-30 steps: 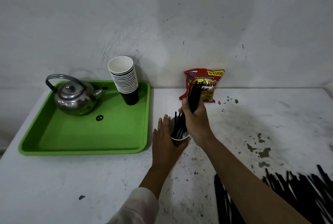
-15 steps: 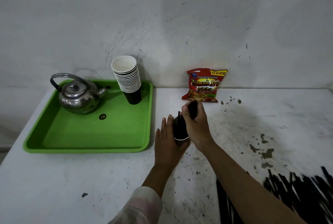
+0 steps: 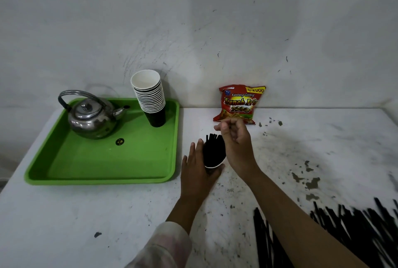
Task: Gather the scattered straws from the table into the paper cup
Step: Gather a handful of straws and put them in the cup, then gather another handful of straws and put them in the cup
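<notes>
Single head-worn wide-angle view, forward and down over the white table (image 3: pixel 64 214), near, toward the wall (image 3: pixel 193 20).

Your left hand (image 3: pixel 199 173) is covering most of the paper cup (image 3: pixel 213 165), so you are seeing only a sliver of its white rim and none of its wall or base. The bundle of black straws (image 3: pixel 213 149) standing in it is merging into one dark mass, and your right hand (image 3: pixel 235 140) is hiding its right side. The loose straws on the table (image 3: pixel 366 231) are running off the bottom and right edges, blurring together, and your right forearm is crossing them.
</notes>
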